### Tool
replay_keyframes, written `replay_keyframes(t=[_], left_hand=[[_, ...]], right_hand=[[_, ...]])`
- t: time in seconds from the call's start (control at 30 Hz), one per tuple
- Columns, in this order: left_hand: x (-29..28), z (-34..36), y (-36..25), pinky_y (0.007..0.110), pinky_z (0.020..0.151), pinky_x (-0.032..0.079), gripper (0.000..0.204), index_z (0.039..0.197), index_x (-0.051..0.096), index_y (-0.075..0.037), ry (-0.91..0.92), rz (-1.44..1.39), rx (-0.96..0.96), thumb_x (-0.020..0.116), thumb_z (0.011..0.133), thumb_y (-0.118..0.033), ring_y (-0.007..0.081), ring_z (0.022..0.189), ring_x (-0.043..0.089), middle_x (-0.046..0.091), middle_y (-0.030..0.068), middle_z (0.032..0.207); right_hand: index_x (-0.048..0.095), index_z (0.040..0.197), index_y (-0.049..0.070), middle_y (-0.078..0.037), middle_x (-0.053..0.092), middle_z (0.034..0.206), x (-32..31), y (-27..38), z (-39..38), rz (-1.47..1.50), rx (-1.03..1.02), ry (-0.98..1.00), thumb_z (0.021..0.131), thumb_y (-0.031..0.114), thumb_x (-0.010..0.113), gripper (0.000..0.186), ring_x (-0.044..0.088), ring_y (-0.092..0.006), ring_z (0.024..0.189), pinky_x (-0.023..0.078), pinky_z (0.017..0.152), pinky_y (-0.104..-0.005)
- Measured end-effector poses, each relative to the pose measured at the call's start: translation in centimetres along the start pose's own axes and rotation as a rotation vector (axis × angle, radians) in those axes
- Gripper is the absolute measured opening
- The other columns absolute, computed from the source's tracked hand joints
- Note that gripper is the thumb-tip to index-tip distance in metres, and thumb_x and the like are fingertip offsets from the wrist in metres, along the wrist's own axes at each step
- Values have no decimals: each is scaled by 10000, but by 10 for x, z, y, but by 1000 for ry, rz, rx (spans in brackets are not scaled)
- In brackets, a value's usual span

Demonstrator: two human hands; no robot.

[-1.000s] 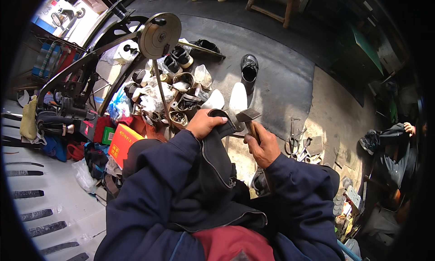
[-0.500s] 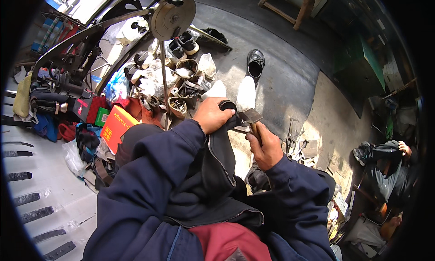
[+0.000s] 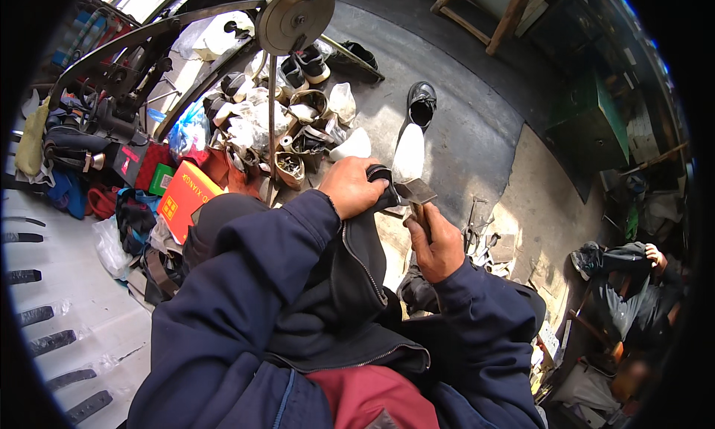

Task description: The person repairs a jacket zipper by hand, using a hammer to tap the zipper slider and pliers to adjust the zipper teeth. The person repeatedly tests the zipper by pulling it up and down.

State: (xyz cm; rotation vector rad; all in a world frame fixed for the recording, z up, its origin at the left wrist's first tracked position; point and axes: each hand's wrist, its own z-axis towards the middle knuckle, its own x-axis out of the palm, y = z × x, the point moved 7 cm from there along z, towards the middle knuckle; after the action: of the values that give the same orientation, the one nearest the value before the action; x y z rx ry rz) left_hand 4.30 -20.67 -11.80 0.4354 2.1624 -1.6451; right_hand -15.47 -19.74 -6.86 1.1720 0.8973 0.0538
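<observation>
My left hand [image 3: 354,188] grips the bunched upper end of a black zippered garment [image 3: 363,261], thumb on top. The garment hangs down over my lap. In my right hand [image 3: 438,244] is a hammer [image 3: 415,191], held by its short wooden handle. Its squared metal head is right beside the black edge under my left thumb; whether they touch, I cannot tell. Beyond the hammer is a white, elongated rounded form [image 3: 408,153], with a black shoe [image 3: 422,105] at its far end.
At the upper left stands a machine with a metal handwheel [image 3: 296,19]. Worn shoes and plastic bags [image 3: 261,120] are heaped below it, near an orange-red box [image 3: 186,200]. A green cabinet [image 3: 588,135] stands right. Another person's hand [image 3: 655,258] shows at far right.
The view has shifted slightly. Both hands keep their grips, and the hammer head stays close to the black edge with little visible movement.
</observation>
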Motion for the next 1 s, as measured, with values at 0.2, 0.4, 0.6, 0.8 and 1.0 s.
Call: replay_keyframes(t=[0.2,0.4,0.6,0.8,1.0], left_hand=[[2,-2,1,460,828,540,265,1025,735,-75,8,44,-1,696,848,-268,410,912,693,731,205,931],[4,-3,4,466,825,538,261,983,733,-59,27,-5,-18,680,846,-275,420,910,688,728,214,915],[3,-6,0,408,743,539,247,990,716,-1,-48,32,80,675,861,-208,375,775,689,704,227,851],[5,-7,3,418,754,542,248,998,721,-10,-64,19,65,677,860,-212,395,807,692,706,229,865],[4,-9,3,438,780,546,253,994,728,-28,-82,20,63,682,856,-234,401,858,700,716,227,886]], right_hand=[[519,1337,-89,-307,675,1061,5,-2,0,-65,-23,-13,939,24,652,434,672,-475,975,552,810,-454],[513,1340,-100,-301,680,1058,8,-1,0,-56,-44,-18,933,7,654,444,677,-469,974,555,815,-453],[520,1341,-63,-292,677,1038,3,2,-3,-48,-34,-19,934,1,652,433,673,-472,945,544,782,-453],[530,1337,-53,-292,676,1024,10,2,2,-113,-80,-37,934,-8,644,421,665,-482,936,542,771,-466],[549,1325,-52,-250,673,964,0,5,-1,-57,-57,-81,952,19,647,392,679,-406,832,541,728,-412]])
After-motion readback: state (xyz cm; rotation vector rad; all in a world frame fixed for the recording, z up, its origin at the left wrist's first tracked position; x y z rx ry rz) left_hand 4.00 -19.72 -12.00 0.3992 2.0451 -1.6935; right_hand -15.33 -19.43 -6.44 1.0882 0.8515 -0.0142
